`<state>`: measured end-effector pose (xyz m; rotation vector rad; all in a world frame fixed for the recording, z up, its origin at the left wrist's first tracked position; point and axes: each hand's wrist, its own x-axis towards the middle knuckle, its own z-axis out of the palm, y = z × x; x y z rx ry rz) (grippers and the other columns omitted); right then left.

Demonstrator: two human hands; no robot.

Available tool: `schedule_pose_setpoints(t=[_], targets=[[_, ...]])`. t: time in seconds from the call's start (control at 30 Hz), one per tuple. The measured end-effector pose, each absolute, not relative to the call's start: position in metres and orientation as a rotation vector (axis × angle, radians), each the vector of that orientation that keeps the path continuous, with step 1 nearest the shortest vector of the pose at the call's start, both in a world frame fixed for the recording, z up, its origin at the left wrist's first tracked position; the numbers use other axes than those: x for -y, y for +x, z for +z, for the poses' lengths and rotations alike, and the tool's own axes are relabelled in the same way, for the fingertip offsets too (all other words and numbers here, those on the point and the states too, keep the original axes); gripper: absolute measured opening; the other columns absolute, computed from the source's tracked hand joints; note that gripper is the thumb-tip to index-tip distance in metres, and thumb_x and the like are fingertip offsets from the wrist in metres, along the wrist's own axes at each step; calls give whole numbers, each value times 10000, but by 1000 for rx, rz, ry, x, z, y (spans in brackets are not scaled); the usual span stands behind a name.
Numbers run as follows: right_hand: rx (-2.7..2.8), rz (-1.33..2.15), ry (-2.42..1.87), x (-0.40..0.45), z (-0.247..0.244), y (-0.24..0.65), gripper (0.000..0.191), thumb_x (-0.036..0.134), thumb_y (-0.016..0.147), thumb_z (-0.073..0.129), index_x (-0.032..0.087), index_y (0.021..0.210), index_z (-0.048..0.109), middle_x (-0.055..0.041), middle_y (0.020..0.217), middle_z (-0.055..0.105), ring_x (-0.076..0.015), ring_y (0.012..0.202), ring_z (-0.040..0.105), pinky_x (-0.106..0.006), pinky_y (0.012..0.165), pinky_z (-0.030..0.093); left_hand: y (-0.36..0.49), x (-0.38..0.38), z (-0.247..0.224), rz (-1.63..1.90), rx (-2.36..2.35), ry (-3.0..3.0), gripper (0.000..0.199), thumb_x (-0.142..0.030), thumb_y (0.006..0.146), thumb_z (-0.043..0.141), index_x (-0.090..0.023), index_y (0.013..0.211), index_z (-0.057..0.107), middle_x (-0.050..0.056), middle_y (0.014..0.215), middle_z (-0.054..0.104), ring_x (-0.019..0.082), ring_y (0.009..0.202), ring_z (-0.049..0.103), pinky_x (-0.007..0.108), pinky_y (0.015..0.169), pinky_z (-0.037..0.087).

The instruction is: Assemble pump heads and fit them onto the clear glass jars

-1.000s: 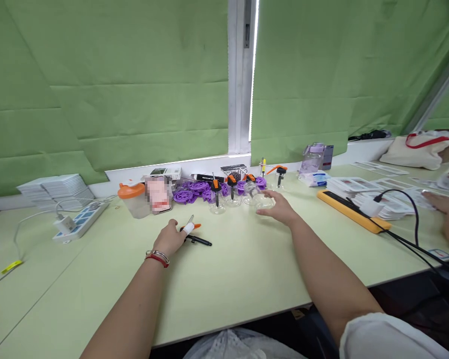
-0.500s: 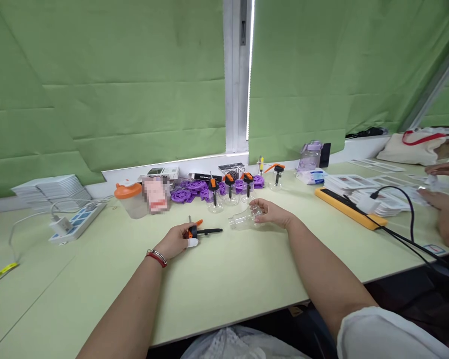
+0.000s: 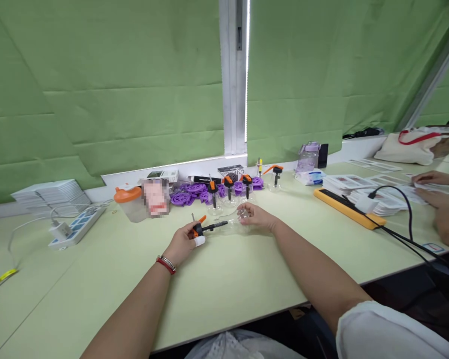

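My left hand grips a black and orange pump head whose thin black tube points right. A white wrap covers one fingertip. My right hand holds a small clear bottle lying on its side, its neck turned toward the tube's tip. Both meet just above the pale green table. Behind them stand several clear bottles with orange-and-black pump heads in front of a pile of purple plastic parts.
An orange-lidded clear cup and a white power strip lie at the left, with stacked white sheets behind. A yellow bar, black cable and card stacks sit right, where another person's hands work.
My left hand lifted the pump head off the table and moved right. My right hand brought the clear bottle from the row toward me and leftward, up to the pump's tube.
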<state>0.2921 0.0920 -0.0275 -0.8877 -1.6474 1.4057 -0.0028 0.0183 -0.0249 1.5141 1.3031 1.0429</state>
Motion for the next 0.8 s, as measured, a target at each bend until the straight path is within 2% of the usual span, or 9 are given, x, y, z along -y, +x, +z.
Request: schedule_pose_setpoints(t=[0.13, 0.33, 0.47, 0.6, 0.8], targets=[[1650, 1425, -868, -89, -27, 282, 580, 338, 546, 826, 213, 1026, 527, -32, 991, 570, -156, 848, 579, -347, 811, 481, -2, -21, -28, 1101, -1306, 1517, 652, -347, 584, 741, -167, 1187, 571, 26, 910, 601, 142, 778, 547, 265, 706, 467], [1710, 1444, -868, -85, -26, 273, 584, 349, 544, 824, 225, 1030, 524, -32, 1029, 568, -167, 888, 574, -345, 822, 471, 0, -20, -30, 1043, -1284, 1571, 688, -350, 606, 739, -163, 1238, 542, 24, 909, 609, 154, 819, 575, 285, 760, 460], [1726, 1439, -862, -83, -28, 267, 590, 349, 541, 824, 229, 1035, 525, -28, 1049, 561, -168, 893, 571, -350, 826, 470, 5, -14, -25, 1005, -1204, 1574, 692, -365, 624, 735, -160, 1255, 539, 32, 877, 612, 152, 781, 572, 286, 728, 463], [1722, 1434, -867, -83, -29, 265, 588, 344, 538, 824, 231, 1033, 528, -31, 1050, 561, -172, 892, 565, -349, 812, 475, 8, -11, -20, 1013, -1134, 1524, 629, -390, 663, 708, -170, 1232, 557, 44, 865, 612, 159, 751, 577, 308, 701, 484], [1708, 1451, -841, -79, -25, 262, 568, 321, 555, 818, 229, 1031, 522, -33, 1049, 560, -172, 910, 562, -342, 812, 474, 10, -11, -17, 1040, -1092, 1385, 472, -375, 688, 689, -171, 1094, 561, 24, 830, 577, 140, 674, 570, 321, 653, 505]])
